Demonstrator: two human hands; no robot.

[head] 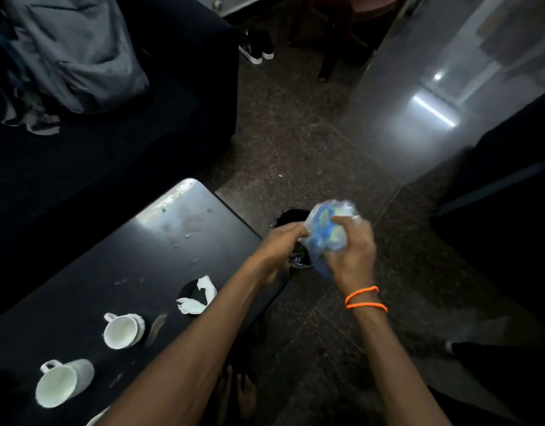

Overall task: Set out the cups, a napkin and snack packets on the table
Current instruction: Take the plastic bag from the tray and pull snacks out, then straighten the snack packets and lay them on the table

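Both hands meet off the desk [185, 241] edge, right hand [351, 256] clutching the blue packet bundle [325, 232], left hand [283, 241] fingers pinching it, likely to free one.

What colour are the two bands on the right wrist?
Bright orange bands, two thin strands, seen clearly in the head view.
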